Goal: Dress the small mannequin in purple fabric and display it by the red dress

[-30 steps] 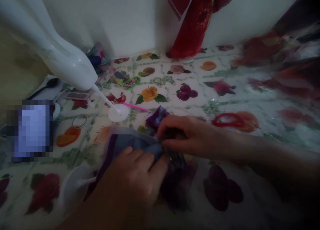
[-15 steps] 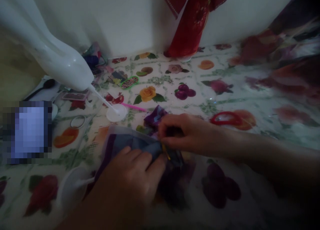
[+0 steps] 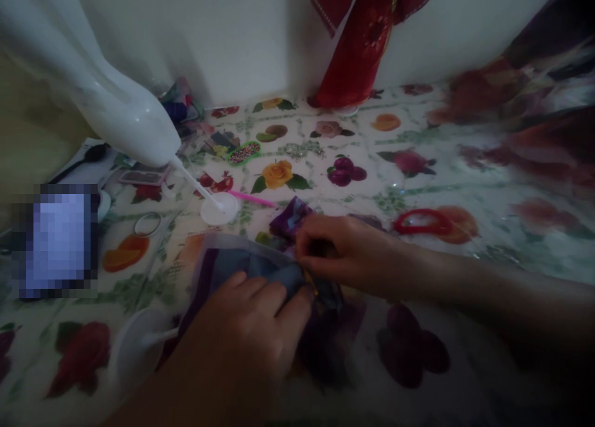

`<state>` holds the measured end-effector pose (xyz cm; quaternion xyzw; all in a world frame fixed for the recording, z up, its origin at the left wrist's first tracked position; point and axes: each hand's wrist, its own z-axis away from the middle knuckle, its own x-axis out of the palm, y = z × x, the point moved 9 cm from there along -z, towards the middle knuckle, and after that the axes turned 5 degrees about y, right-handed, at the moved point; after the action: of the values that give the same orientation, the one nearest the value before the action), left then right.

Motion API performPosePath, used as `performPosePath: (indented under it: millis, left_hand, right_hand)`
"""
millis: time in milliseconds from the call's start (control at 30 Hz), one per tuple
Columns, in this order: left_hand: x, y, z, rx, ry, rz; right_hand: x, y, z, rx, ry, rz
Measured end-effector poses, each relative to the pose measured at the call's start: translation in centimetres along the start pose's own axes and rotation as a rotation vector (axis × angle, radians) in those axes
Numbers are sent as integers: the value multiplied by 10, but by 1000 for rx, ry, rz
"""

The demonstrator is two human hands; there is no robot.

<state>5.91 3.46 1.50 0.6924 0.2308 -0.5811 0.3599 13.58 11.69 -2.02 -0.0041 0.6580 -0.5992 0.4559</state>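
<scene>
Blue-grey cloth with a purple border (image 3: 225,263) lies under and beside my left hand (image 3: 260,318), whose curled fingers press and grip it. A white round stand base (image 3: 137,346) sticks out from beneath this cloth on the left, tipped on its side. My right hand (image 3: 332,244) is closed in a pinch at the cloth's right edge; what lies between its fingertips is too small or dark to make out. A small yellow strip (image 3: 313,283) shows just below those fingertips. Purple-and-blue patterned fabric (image 3: 292,216) lies just beyond my right hand.
A white mannequin form (image 3: 134,123) leans in from the left on a round base (image 3: 219,209). Near it are a pink stick (image 3: 253,198), a green dish of beads (image 3: 244,153) and a ring (image 3: 147,224). Red-handled scissors (image 3: 421,221) lie right; a red-dressed form (image 3: 357,49) stands behind.
The whole view has shifted slightly, so things sit a little further right. My hands keep nearly the same pose on the cloth.
</scene>
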Motion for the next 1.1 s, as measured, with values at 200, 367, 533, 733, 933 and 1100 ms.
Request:
performPosePath:
  millis: [200,367,533,733,933,1100]
  left_hand:
    - [0,0,-1,3,0,-18]
    - [1,-1,0,12,3,-27]
    - [3,-1,2,-6,-21,-18]
    - [1,0,2,-15,-10,4]
    - [1,-1,2,-9,10,-9]
    - [1,-2,2,-21,6,16]
  right_hand:
    - [2,1,-1,-14,7,2]
    - [4,3,-3,13,14,19]
    - [1,-1,-5,-7,11,-14]
    - [-10,-1,-4,-51,-4,-120]
    - [-21,-11,24,-148,159,-28]
    - [-11,-23,49,-254,203,140]
